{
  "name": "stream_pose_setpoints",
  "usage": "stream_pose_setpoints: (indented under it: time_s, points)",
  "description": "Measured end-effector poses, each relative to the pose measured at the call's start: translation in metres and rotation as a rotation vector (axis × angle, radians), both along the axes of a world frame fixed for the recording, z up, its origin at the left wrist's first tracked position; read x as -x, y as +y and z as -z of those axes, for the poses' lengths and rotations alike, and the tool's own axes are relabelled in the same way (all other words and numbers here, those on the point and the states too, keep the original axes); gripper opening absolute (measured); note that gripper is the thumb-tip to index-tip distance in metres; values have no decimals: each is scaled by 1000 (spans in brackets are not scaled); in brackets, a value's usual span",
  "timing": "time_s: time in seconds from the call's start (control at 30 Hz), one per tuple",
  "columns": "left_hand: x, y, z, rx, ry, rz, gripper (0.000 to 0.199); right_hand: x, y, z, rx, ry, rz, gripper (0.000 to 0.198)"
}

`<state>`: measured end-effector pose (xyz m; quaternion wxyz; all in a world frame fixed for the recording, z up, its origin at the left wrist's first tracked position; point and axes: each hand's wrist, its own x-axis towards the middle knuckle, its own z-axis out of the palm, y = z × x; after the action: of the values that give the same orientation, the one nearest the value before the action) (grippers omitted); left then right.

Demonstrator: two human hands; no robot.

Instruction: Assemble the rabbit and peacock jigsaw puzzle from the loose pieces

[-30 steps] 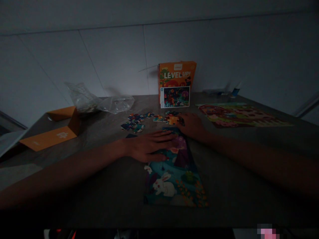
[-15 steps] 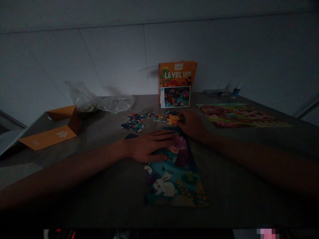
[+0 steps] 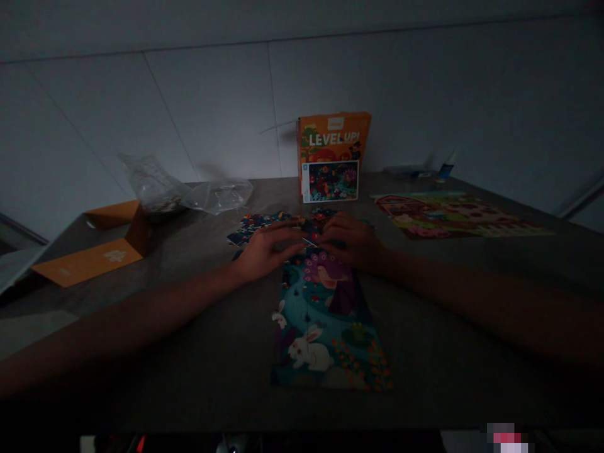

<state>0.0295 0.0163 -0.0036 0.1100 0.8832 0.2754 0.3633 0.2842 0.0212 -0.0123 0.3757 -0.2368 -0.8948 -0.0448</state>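
A partly joined jigsaw puzzle (image 3: pixel 311 314) lies on the table, showing white rabbits, a frog and a purple bird. Just beyond its far edge, a dark puzzle piece (image 3: pixel 310 240) with a pale edge is between my two hands. My left hand (image 3: pixel 270 247) reaches in from the left, its thumb and forefinger tips closed at the piece. From the other side my right hand (image 3: pixel 350 241) grips it with bent fingers. Loose puzzle pieces (image 3: pixel 241 233) are heaped behind my left hand, and more pieces (image 3: pixel 323 214) lie beyond the right, partly covered.
An orange puzzle box (image 3: pixel 334 135) stands by the wall with a picture card (image 3: pixel 333 182) against it. At left are an open orange box part (image 3: pixel 89 261) and clear plastic bags (image 3: pixel 221 195). At right lie a farm puzzle (image 3: pixel 453 214) and a small bottle (image 3: pixel 446 168).
My left hand has lifted off the puzzle and moved up to the piece at its far edge. My right hand has drawn slightly nearer; the orange piece by it is no longer visible.
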Motion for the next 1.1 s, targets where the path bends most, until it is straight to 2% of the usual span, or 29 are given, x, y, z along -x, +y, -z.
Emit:
stream_pose_setpoints:
  time_s: [0.1, 0.2, 0.27, 0.47, 0.8, 1.1]
  points:
    - [-1, 1, -1, 20, -70, 11, 20, 0, 0, 0, 55, -8, 64, 20]
    - [-2, 1, -3, 42, -96, 18, 19, 0, -2, 0, 98, -29, 97, 51]
    - [-2, 2, -3, 57, -95, 12, 17, -1, -2, 1, 117, -57, 98, 61]
    - [-2, 5, 0, 141, -122, -9, 13, -2, 0, 3, 150, -124, 71, 54]
    - [-3, 4, 2, 151, -50, -61, 46, -2, -2, 1, 116, -95, 165, 53]
    - [-3, 6, 4, 145, 14, -118, 51, -1, 0, 3, 135, -106, 208, 53]
